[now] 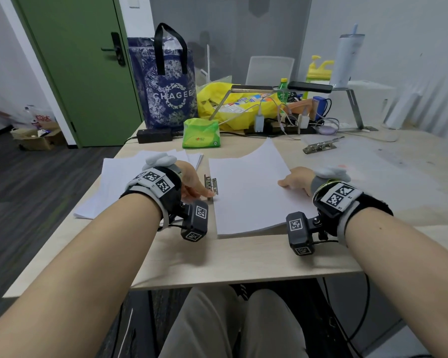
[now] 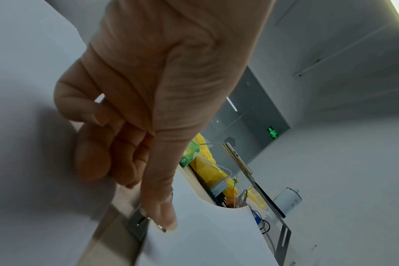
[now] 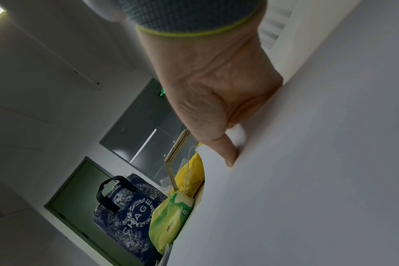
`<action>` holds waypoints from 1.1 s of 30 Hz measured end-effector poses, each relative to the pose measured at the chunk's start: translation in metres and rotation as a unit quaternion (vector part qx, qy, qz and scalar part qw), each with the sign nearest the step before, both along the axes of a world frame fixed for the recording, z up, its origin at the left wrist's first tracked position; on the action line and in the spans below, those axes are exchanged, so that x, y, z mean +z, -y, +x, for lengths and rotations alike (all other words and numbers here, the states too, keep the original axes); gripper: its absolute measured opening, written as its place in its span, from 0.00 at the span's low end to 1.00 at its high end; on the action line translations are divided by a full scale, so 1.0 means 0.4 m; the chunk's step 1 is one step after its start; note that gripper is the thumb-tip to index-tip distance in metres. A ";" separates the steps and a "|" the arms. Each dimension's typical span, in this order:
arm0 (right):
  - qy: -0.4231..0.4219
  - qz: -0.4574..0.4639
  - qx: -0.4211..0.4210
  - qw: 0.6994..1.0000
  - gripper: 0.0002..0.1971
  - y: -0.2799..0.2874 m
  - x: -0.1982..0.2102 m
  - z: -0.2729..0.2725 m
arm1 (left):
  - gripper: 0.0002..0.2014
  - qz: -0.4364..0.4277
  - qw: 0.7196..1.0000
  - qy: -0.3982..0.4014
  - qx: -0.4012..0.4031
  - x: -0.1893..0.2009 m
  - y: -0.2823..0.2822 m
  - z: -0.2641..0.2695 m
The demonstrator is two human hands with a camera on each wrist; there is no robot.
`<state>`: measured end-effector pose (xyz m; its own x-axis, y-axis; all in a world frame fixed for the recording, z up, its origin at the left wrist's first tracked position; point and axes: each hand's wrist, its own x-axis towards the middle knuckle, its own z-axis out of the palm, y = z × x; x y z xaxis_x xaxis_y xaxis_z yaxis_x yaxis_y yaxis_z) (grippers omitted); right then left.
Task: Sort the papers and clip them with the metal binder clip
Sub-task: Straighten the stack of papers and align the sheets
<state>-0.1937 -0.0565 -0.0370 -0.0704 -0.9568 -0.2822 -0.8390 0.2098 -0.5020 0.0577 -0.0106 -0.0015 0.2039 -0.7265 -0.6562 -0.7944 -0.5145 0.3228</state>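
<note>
On the table [image 1: 243,259], left hand [image 1: 192,183] pressing metal binder clip [image 1: 211,183], right hand [image 1: 296,180] pinching papers [image 1: 248,192] (thumb [image 3: 226,153] atop, wrist view)

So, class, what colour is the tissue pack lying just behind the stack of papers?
The tissue pack is bright green with yellow patches, seen best in the head view.

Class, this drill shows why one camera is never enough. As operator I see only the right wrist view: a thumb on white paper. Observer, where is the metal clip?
Observer: The head view shows a metal clip at the left edge of the paper stack.
Operator: Is anything touching it?
Observer: Yes, the left hand; in the left wrist view one fingertip rests on it.
Operator: Any spare clip?
Observer: A second clip lies on the table, beyond the stack to the right.
</note>
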 end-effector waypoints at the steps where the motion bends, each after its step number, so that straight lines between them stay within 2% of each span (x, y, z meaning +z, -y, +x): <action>1: -0.030 0.005 0.009 0.999 0.22 -0.006 0.005 0.005 | 0.17 0.000 1.000 -0.010 -0.002 -0.003 0.005 0.003; 3: -0.059 0.000 0.010 0.998 0.21 -0.002 0.007 0.010 | 0.17 -0.001 1.000 -0.008 -0.008 -0.002 0.010 0.004; 7: -0.057 0.004 -0.005 0.998 0.23 0.007 0.009 0.005 | 0.21 0.030 0.998 0.016 -0.047 0.003 0.014 -0.003; 14: -0.027 -0.007 -0.019 0.999 0.22 0.005 0.001 0.007 | 0.19 -0.026 0.997 0.047 -0.053 -0.007 0.021 0.001; 17: -0.035 -0.018 -0.030 0.999 0.23 -0.003 0.002 0.009 | 0.17 -0.065 0.990 0.083 -0.095 -0.025 0.035 0.001; 22: -0.002 -0.002 -0.026 1.000 0.31 -0.007 0.001 0.003 | 0.18 -0.024 0.998 0.030 -0.053 -0.015 0.011 -0.004; 27: 0.012 -0.005 -0.025 1.000 0.28 -0.004 0.002 -0.006 | 0.21 -0.074 0.995 0.048 -0.055 -0.026 -0.007 -0.002; 30: -0.007 -0.007 -0.030 1.000 0.23 -0.019 0.013 0.001 | 0.21 -0.092 0.995 0.012 -0.045 -0.031 -0.006 0.010; 33: -0.018 -0.032 -0.034 0.999 0.31 -0.036 0.035 0.017 | 0.24 -0.142 0.989 -0.010 -0.040 -0.020 -0.007 0.035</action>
<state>-0.1868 -0.0420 -0.0231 -0.1460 -0.9653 -0.2166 -0.8419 0.2362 -0.4852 0.0718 -0.0079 -0.0095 0.1273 -0.8953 -0.4269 -0.8207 -0.3368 0.4616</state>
